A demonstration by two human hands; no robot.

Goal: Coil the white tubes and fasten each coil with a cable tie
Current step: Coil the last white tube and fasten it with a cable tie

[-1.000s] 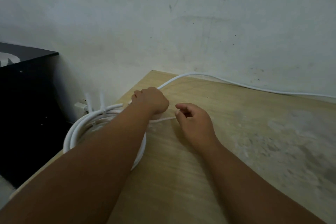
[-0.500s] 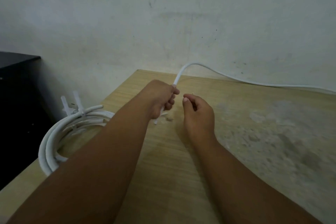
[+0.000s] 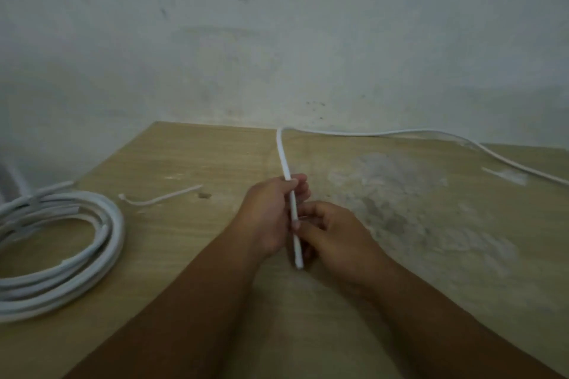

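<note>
A loose white tube runs from the right edge along the wall, bends at the table's back and comes toward me. My left hand is shut on it near its free end, which pokes out below at the wrists. My right hand pinches the same tube just beside the left hand. A finished coil of white tube lies at the table's left edge. A single white cable tie lies flat between the coil and my hands.
The wooden table has pale worn patches on its right half and butts against a white wall. Its left edge runs diagonally past the coil, with a drop beyond. A small dark mark sits by the cable tie.
My left hand has pulled the tube end nearer to me and my right hand has closed on it. The coil and cable tie now lie apart on the left; the view shifted right.
</note>
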